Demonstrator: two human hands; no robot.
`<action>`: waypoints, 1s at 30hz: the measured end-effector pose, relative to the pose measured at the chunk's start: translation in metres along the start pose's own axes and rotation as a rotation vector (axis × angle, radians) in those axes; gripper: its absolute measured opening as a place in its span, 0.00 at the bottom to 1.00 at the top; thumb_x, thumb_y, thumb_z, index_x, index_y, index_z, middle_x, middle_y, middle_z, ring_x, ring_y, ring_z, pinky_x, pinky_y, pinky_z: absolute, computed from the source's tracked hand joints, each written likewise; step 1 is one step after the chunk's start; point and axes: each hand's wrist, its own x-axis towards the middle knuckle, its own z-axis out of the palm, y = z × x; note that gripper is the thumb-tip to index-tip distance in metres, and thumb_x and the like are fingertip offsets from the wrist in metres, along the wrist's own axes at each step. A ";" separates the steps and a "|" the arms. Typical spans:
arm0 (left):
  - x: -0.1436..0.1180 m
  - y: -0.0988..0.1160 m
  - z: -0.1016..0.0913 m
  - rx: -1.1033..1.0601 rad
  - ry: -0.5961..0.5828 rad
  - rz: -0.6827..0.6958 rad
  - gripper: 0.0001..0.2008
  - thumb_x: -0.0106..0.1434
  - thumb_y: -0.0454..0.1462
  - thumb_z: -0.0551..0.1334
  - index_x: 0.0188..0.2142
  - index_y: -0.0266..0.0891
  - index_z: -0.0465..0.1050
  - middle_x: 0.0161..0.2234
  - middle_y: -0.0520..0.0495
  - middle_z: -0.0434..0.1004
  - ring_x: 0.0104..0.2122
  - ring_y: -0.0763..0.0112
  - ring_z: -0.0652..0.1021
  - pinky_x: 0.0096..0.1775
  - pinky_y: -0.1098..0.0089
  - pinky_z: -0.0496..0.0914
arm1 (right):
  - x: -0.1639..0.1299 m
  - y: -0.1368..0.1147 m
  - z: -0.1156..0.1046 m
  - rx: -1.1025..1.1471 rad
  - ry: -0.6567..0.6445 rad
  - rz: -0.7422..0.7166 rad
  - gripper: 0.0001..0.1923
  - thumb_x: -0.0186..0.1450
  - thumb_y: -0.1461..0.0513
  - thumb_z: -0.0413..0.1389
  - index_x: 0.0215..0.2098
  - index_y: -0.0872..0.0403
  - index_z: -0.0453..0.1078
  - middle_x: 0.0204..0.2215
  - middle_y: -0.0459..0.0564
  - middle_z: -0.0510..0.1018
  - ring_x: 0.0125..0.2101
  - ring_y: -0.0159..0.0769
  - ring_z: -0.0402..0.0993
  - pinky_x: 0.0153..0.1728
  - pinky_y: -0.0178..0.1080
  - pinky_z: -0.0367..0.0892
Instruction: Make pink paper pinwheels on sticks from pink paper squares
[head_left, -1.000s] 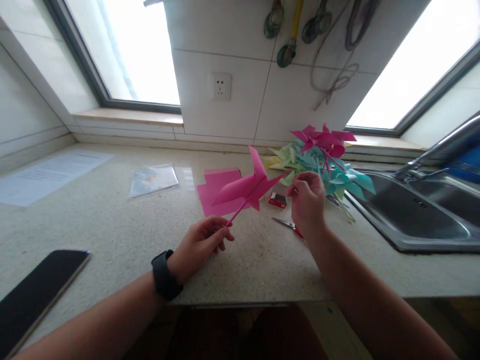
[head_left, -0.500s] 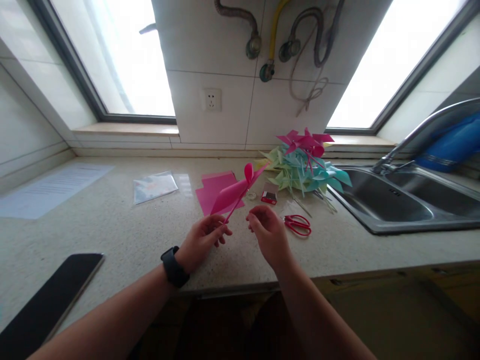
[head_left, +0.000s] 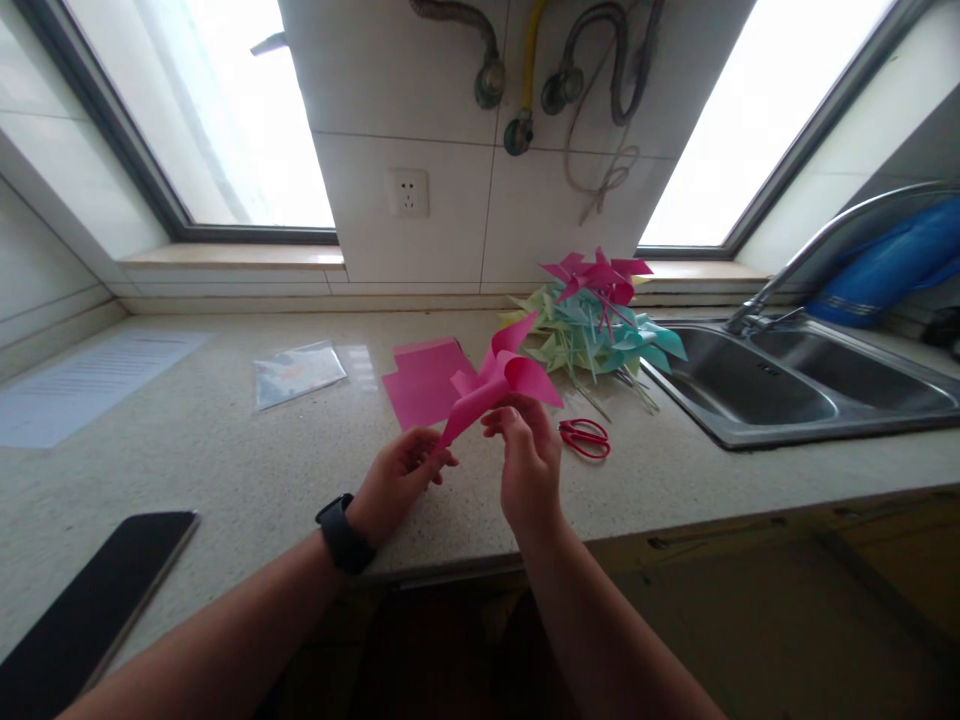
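A phone (head_left: 90,600) lies at the counter's (head_left: 225,450) left edge. The left hand (head_left: 397,480) (watch on the wrist) pinches the stick of a pink pinwheel (head_left: 499,380), held above the counter. The right hand (head_left: 529,465) grips the pinwheel's paper from below. Red scissors (head_left: 585,438) lie beside a pinwheel pile (head_left: 600,325), then the sink (head_left: 780,390).

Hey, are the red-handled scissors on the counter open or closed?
Closed, as far as it shows: the red-handled scissors lie flat on the speckled stone counter, handle loops side by side. The blades are too small to see clearly.
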 end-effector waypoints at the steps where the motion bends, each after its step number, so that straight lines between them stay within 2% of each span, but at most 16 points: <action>1: 0.000 0.000 0.000 0.011 0.011 0.008 0.10 0.65 0.41 0.65 0.41 0.37 0.72 0.34 0.46 0.82 0.26 0.72 0.76 0.29 0.71 0.68 | 0.000 -0.001 -0.001 0.016 -0.005 0.012 0.07 0.67 0.58 0.55 0.39 0.51 0.73 0.30 0.45 0.75 0.31 0.35 0.71 0.33 0.39 0.66; 9: -0.002 -0.004 0.001 0.095 0.074 0.064 0.09 0.67 0.41 0.64 0.40 0.39 0.71 0.34 0.47 0.82 0.27 0.72 0.77 0.31 0.71 0.70 | -0.007 -0.006 -0.015 0.117 -0.076 0.058 0.06 0.66 0.57 0.57 0.34 0.49 0.75 0.28 0.44 0.74 0.30 0.35 0.68 0.33 0.38 0.67; 12: -0.003 -0.004 0.001 0.132 0.079 0.094 0.09 0.67 0.42 0.63 0.41 0.39 0.71 0.35 0.46 0.83 0.28 0.71 0.77 0.32 0.70 0.71 | -0.008 -0.010 -0.018 0.120 -0.098 0.078 0.04 0.62 0.59 0.60 0.36 0.47 0.76 0.29 0.44 0.76 0.31 0.35 0.70 0.35 0.39 0.69; 18: -0.010 -0.004 0.001 0.265 0.074 0.177 0.07 0.68 0.39 0.62 0.43 0.40 0.73 0.37 0.45 0.83 0.32 0.68 0.78 0.31 0.71 0.71 | -0.009 -0.021 -0.026 0.088 -0.164 0.101 0.16 0.56 0.63 0.67 0.42 0.45 0.75 0.34 0.44 0.78 0.36 0.37 0.75 0.41 0.41 0.72; 21: -0.012 -0.002 -0.001 0.352 0.107 0.223 0.07 0.67 0.39 0.62 0.43 0.40 0.75 0.37 0.45 0.82 0.34 0.66 0.78 0.31 0.71 0.71 | -0.012 -0.026 -0.036 0.081 -0.220 0.109 0.18 0.56 0.64 0.68 0.44 0.44 0.76 0.34 0.44 0.77 0.35 0.36 0.74 0.38 0.40 0.72; 25: -0.013 0.005 -0.001 0.437 0.102 0.309 0.09 0.63 0.34 0.63 0.43 0.41 0.76 0.42 0.42 0.81 0.43 0.59 0.78 0.46 0.60 0.72 | -0.019 -0.027 -0.051 0.076 -0.251 0.126 0.16 0.56 0.63 0.67 0.43 0.43 0.76 0.35 0.44 0.76 0.32 0.36 0.72 0.31 0.38 0.70; 27: -0.016 0.011 0.001 0.454 0.066 0.347 0.13 0.60 0.33 0.64 0.46 0.41 0.75 0.45 0.41 0.80 0.46 0.56 0.78 0.51 0.55 0.71 | -0.022 -0.025 -0.057 0.069 -0.270 0.117 0.14 0.57 0.62 0.68 0.40 0.43 0.76 0.37 0.45 0.77 0.34 0.38 0.73 0.33 0.40 0.72; 30: -0.023 0.021 0.007 0.455 -0.005 0.409 0.24 0.52 0.32 0.67 0.50 0.42 0.72 0.48 0.41 0.79 0.49 0.54 0.77 0.53 0.53 0.70 | -0.024 -0.018 -0.064 0.066 -0.300 0.081 0.12 0.56 0.58 0.69 0.38 0.43 0.77 0.37 0.47 0.76 0.39 0.41 0.74 0.39 0.44 0.72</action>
